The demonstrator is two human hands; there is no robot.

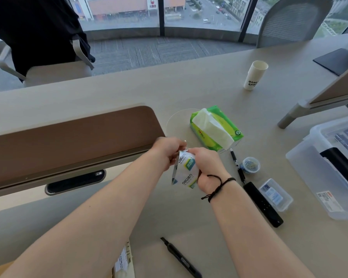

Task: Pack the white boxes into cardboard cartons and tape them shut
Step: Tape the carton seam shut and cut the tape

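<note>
Head camera showed our left hand (170, 150) pinching the upper end of a small white cardboard box with blue and green print (186, 170), fingers curled onto its top flap. We held the box above the beige desk (189, 89), its long axis running from near us up and away, tilted slightly. Our right hand (206, 167), a black cord at the wrist, wrapped around the box's right side, thumb underneath.
</note>
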